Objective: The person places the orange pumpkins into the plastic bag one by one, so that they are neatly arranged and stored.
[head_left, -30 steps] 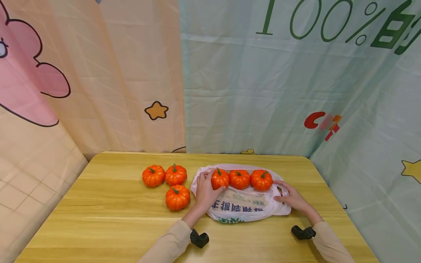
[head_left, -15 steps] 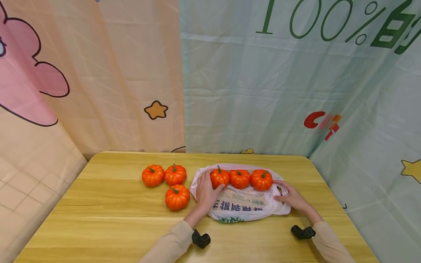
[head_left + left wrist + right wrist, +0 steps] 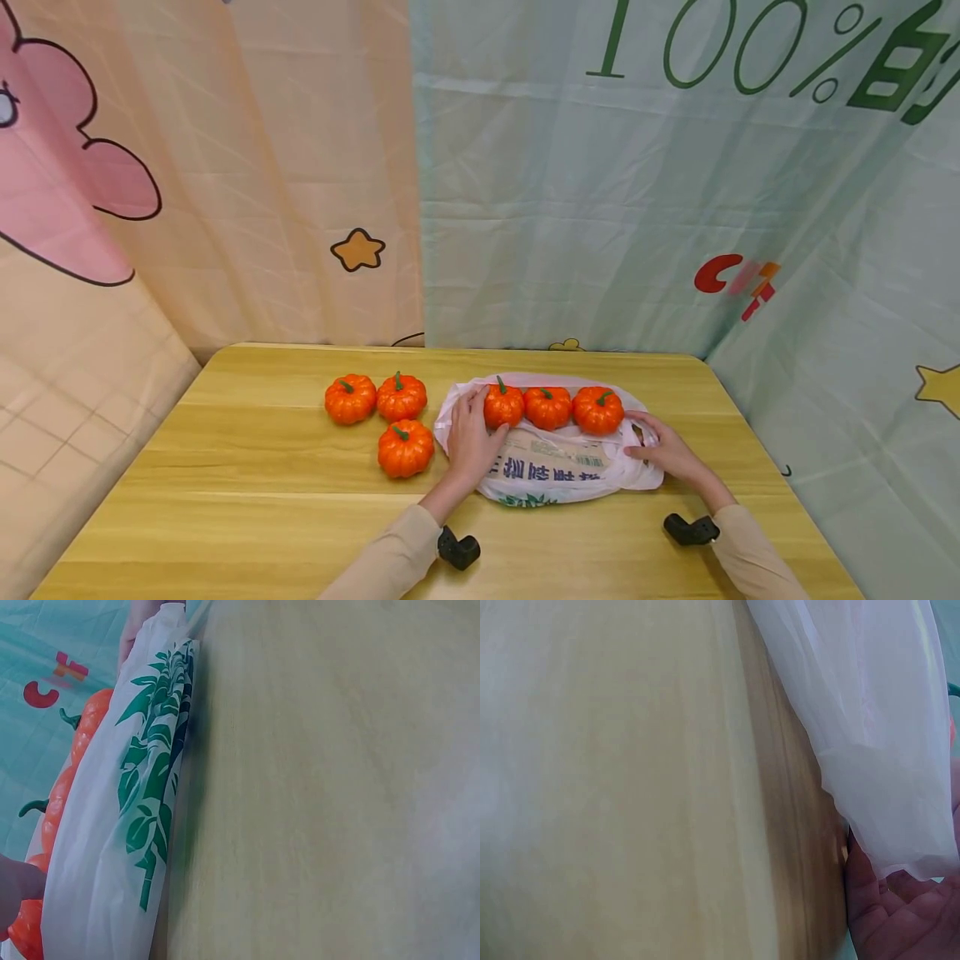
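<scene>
A white plastic bag (image 3: 547, 498) with a green leaf print lies on its side on the table. Three small orange pumpkins with green stems sit in a row at its back part: a left pumpkin (image 3: 505, 406), a middle one (image 3: 548, 407) and a right one (image 3: 598, 411). My left hand (image 3: 471, 439) holds the left pumpkin, thumb in front and fingers along its left side. In the left wrist view the thumb (image 3: 22, 886) lies against orange skin. At the bag's right end my right hand (image 3: 666, 448) grips the plastic; some of its fingers are hidden by the bag.
Left of the bag, three more pumpkins stand close together on the wooden table (image 3: 247, 500): two behind (image 3: 350, 398) (image 3: 401, 396) and one in front (image 3: 406, 448). Printed curtains (image 3: 540, 233) hang behind the table and at both sides.
My left thumb has slid slightly left across the front of the left pumpkin, and that pumpkin's stem now stands a little higher. The right hand and the other pumpkins stay put.
</scene>
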